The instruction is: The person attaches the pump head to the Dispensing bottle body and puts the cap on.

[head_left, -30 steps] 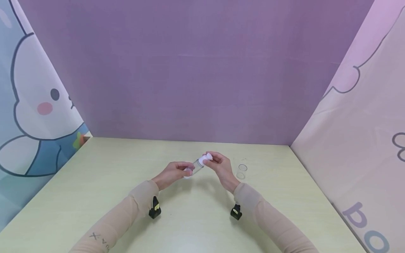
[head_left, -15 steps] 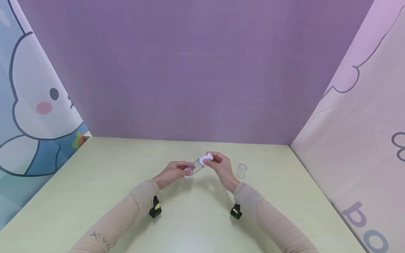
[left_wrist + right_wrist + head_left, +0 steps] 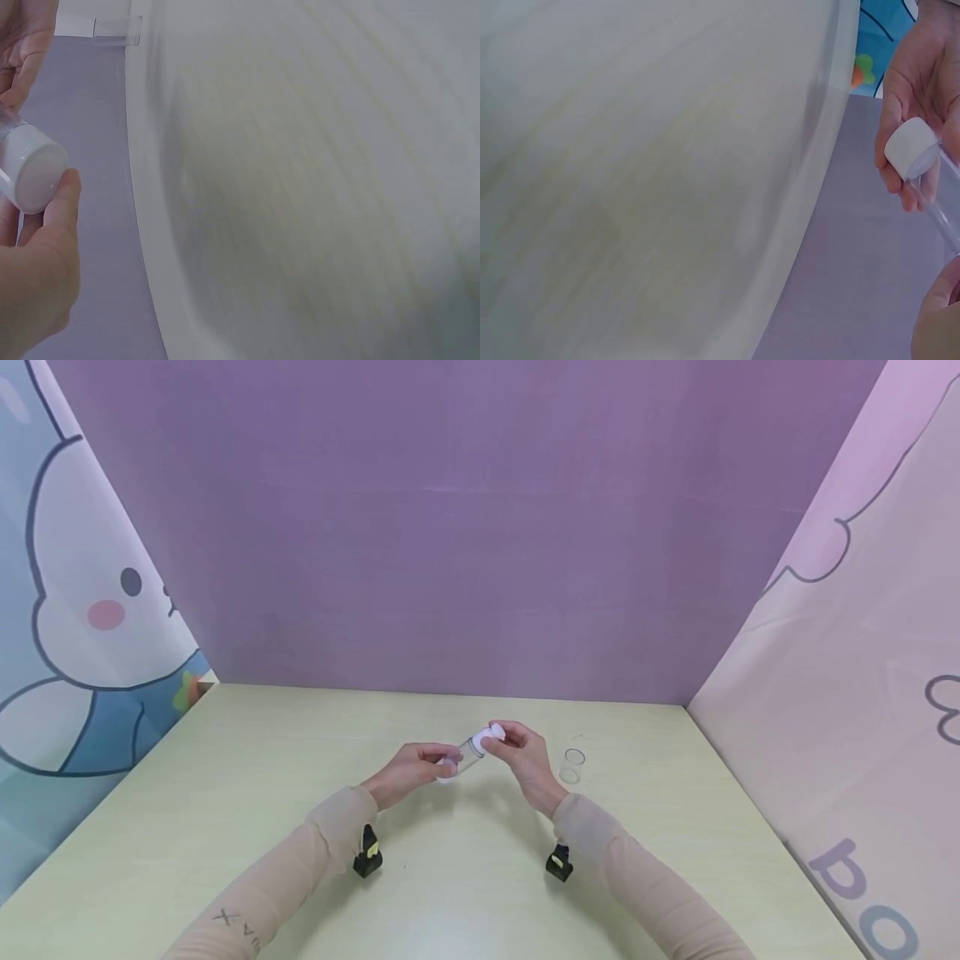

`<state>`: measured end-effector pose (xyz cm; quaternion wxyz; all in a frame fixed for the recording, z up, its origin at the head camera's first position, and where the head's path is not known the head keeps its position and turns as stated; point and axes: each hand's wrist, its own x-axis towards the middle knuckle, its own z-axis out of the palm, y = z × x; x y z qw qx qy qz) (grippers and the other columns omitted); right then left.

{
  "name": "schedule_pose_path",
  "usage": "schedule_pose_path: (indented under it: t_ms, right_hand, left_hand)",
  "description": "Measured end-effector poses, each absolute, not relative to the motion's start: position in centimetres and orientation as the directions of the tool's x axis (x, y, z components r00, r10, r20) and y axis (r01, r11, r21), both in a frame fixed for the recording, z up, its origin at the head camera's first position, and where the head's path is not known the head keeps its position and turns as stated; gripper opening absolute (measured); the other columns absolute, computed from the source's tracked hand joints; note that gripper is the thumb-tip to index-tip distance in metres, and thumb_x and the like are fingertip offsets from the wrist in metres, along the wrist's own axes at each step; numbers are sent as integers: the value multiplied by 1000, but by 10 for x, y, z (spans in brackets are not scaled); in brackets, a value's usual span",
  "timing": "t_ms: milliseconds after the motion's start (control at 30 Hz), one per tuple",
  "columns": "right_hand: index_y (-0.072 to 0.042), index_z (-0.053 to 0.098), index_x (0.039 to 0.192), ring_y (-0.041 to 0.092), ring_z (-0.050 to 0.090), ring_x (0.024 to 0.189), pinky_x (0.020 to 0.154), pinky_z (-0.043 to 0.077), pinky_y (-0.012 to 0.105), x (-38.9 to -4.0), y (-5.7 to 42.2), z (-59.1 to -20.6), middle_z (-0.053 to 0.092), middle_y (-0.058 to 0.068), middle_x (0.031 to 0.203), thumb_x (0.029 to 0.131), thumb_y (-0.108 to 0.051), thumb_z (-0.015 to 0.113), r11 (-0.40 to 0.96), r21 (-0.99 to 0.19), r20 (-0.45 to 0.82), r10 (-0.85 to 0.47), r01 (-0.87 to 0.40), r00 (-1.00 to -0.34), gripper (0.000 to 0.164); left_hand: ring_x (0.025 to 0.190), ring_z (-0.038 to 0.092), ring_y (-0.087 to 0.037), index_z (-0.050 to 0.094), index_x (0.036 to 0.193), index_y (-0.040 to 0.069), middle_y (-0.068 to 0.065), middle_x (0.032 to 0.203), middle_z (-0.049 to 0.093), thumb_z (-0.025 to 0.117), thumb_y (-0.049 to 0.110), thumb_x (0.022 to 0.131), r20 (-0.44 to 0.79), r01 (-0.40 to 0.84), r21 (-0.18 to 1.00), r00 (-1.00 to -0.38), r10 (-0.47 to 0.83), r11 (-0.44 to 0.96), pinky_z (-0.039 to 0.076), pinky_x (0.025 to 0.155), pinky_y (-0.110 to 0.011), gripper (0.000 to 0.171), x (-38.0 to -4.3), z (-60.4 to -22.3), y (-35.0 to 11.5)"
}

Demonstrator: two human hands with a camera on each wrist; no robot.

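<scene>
The left grip (image 3: 415, 769) holds the clear bottle's (image 3: 469, 756) white base (image 3: 910, 147), the right grip (image 3: 527, 757) its white top (image 3: 488, 737); only the left wrist view shows the base's flat face (image 3: 43, 178).

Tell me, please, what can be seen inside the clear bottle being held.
I make out no contents through the bare wall of the clear bottle. Its white base and white top hide whatever lies within them.

Purple back wall (image 3: 480, 527), perhaps cloth, pale table (image 3: 465, 893), cartoon-printed left wall (image 3: 97, 652), pinkish right wall (image 3: 847, 693)
</scene>
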<state>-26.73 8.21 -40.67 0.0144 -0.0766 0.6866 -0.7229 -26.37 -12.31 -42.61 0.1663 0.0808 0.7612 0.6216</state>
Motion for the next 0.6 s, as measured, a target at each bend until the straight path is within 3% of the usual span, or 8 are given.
schedule_pose_path:
  t_ms: [200,367,600]
  right_hand:
    - [-5,58,117,12,59,95,87,48,25,-266,84,-407,62,8,112,80,-10,70,-64,-995,89,-148,-80,-985,39]
    - [-2,48,128,16,55,112,91,46,24,-264,87,-406,54,15,128,84,0,62,-132,-984,145,-228,-117,-963,46]
    - [1,42,132,22,48,123,96,42,24,-262,88,-404,49,16,134,84,10,53,-215,-970,174,-290,-114,-941,50]
  left_hand:
    - [112,51,-22,58,123,12,-5,125,55,65,21,85,-161,-91,971,-932,324,220,39,95,-43,40,-262,-426,-122]
    - [111,50,-22,60,121,13,-4,126,55,65,21,85,-165,-96,970,-934,317,223,39,94,-43,38,-263,-426,-121]
    - [110,51,-22,60,121,14,-4,125,56,66,22,85,-161,-92,970,-936,314,223,40,93,-43,38,-263,-425,-119]
